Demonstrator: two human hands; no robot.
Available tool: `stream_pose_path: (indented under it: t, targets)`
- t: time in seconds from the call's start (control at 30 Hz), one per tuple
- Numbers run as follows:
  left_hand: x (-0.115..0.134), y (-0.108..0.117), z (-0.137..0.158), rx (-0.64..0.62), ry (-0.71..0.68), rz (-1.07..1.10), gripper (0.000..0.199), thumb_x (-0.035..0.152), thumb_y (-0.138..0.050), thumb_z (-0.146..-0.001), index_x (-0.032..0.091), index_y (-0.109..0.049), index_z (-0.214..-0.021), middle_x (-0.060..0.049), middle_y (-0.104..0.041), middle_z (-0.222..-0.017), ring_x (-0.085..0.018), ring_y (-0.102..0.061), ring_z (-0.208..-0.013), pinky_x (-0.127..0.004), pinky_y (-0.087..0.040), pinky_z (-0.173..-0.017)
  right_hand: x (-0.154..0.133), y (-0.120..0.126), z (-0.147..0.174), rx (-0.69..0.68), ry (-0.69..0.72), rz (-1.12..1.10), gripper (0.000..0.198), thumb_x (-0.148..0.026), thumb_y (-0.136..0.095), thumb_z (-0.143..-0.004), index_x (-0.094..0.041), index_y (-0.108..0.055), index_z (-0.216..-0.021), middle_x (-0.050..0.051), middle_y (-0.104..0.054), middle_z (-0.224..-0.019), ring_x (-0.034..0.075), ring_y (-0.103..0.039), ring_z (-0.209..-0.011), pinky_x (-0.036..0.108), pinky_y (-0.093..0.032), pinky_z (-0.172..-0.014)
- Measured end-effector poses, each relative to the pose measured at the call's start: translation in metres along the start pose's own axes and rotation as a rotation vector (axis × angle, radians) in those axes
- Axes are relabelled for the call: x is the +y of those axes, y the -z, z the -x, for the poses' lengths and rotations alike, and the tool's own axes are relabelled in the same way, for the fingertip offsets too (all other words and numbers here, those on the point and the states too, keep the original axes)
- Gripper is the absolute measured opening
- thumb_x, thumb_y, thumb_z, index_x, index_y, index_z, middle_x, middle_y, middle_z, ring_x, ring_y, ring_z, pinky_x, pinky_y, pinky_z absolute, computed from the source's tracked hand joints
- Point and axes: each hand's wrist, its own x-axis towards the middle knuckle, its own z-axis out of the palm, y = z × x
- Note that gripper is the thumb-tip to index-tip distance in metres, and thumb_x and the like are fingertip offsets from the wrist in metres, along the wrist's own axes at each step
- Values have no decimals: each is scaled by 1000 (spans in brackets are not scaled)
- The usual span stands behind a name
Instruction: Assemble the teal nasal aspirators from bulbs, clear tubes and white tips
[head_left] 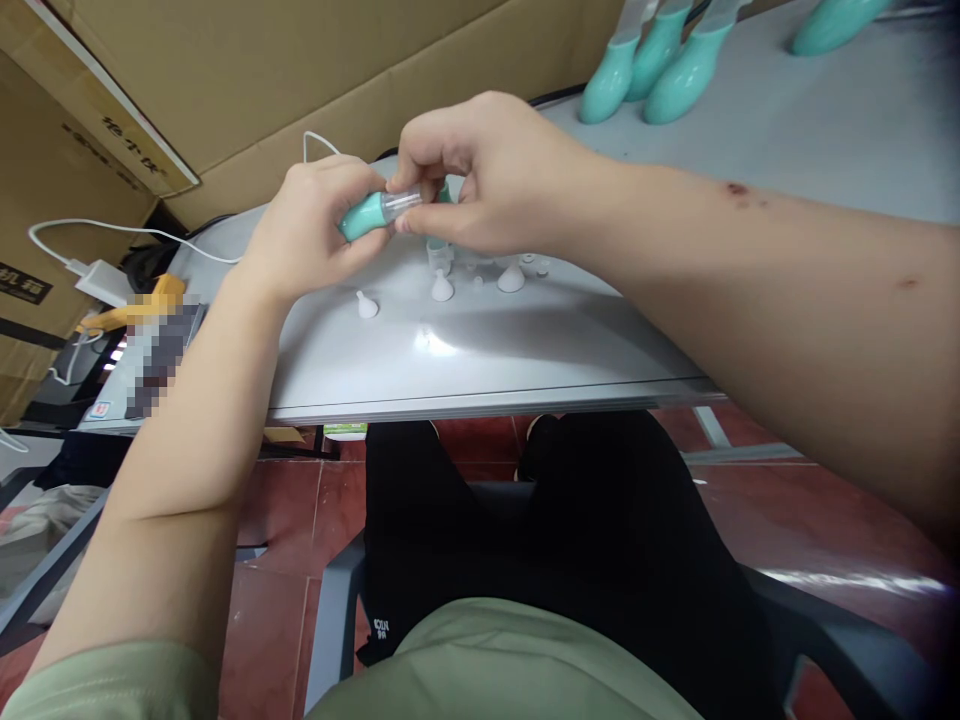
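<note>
Both hands meet over the table around a teal squeeze bulb with a clear plastic neck [367, 216]. My left hand [319, 225] is closed around the teal bulb end. With thumb and fingers, my right hand [480, 180] pinches the clear end, hiding part of its tip. Just below the right hand, another teal and clear piece [439, 257] is partly covered. Three small white cone-shaped tips, the left one [367, 305], the middle one [442, 287] and the right one [511, 278], lie on the table, with several tiny clear parts near them.
Several teal bulbs with clear necks [686, 75] stand at the table's back right; another teal bulb [840, 22] lies further right. A cardboard box [300, 70] walls the back. At left are a white charger [105, 283] with a cable and a yellow object [161, 298].
</note>
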Motion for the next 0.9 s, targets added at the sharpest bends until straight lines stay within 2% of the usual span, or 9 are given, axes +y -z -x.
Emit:
stream_pose_path:
  t: [0.1, 0.2, 0.3, 0.43, 0.53, 0.63, 0.73, 0.8, 0.9]
  targets:
    - [-1, 0, 1, -34, 4, -12, 28, 40, -83, -77, 32, -61, -93, -3, -53, -76, -35, -72, -79, -53, -55, -75, 1, 0, 0, -9, 11, 25, 30, 2, -80, -100, -25, -67, -97, -1, -71, -94, 18, -63, -90, 37, -51, -88]
    - [-5, -1, 3, -18, 24, -13, 24, 39, -85, -81, 33, -66, -94, -4, -63, -79, -36, -76, -83, -55, -61, -79, 1, 0, 0, 9, -4, 40, 32, 1, -81, -98, -28, -66, -97, -1, -77, -95, 20, -66, -90, 37, -58, -92]
    - [-10, -3, 4, 29, 34, 8, 21, 46, -89, -89, 33, -73, -96, -5, -71, -82, -33, -75, -84, -54, -64, -83, -2, -1, -1, 7, -33, 84, 30, -2, -79, -102, -28, -64, -103, 2, -84, -108, 23, -69, -98, 39, -63, -103]
    - [-19, -9, 0, 118, 68, 114, 40, 70, -91, -97, 34, -73, -97, -3, -74, -84, -26, -63, -79, -48, -57, -76, -16, -3, -3, 30, -95, 153, 27, -7, -73, -106, -28, -66, -123, 6, -87, -125, 31, -81, -112, 47, -66, -112]
    - [-25, -12, -3, 196, 93, 188, 62, 94, -87, -97, 34, -71, -95, -1, -72, -84, -24, -55, -78, -47, -53, -74, -29, -6, -2, 60, -117, 165, 52, -13, -75, -105, -26, -65, -154, 5, -87, -115, 36, -85, -110, 50, -66, -111]
    - [-29, -13, -2, 216, 66, 206, 77, 109, -75, -104, 32, -69, -97, 0, -68, -86, -19, -46, -78, -45, -51, -76, -37, -8, -1, 37, -105, 202, 62, -14, -76, -104, -22, -61, -163, 4, -87, -108, 37, -83, -103, 50, -63, -104]
    - [-35, -12, 2, 174, 37, 222, 84, 112, -62, -112, 29, -65, -98, 1, -67, -88, -17, -45, -81, -43, -48, -77, -38, -12, 0, -52, -62, 232, 52, -14, -80, -103, -21, -69, -154, 6, -89, -114, 35, -83, -101, 47, -60, -100]
    - [-40, -13, 4, 156, 50, 252, 85, 115, -65, -108, 31, -67, -99, 1, -69, -89, -18, -51, -81, -44, -46, -76, -37, -16, 0, -130, 1, 242, 36, -20, -82, -107, -25, -75, -143, 6, -90, -118, 34, -84, -105, 47, -59, -100]
    - [-48, -15, 4, 128, 145, 289, 87, 119, -74, -99, 32, -72, -103, 0, -73, -89, -19, -54, -80, -45, -44, -73, -34, -23, 0, -287, 126, 348, 11, -25, -80, -116, -27, -82, -127, 7, -91, -122, 36, -85, -122, 48, -60, -108]
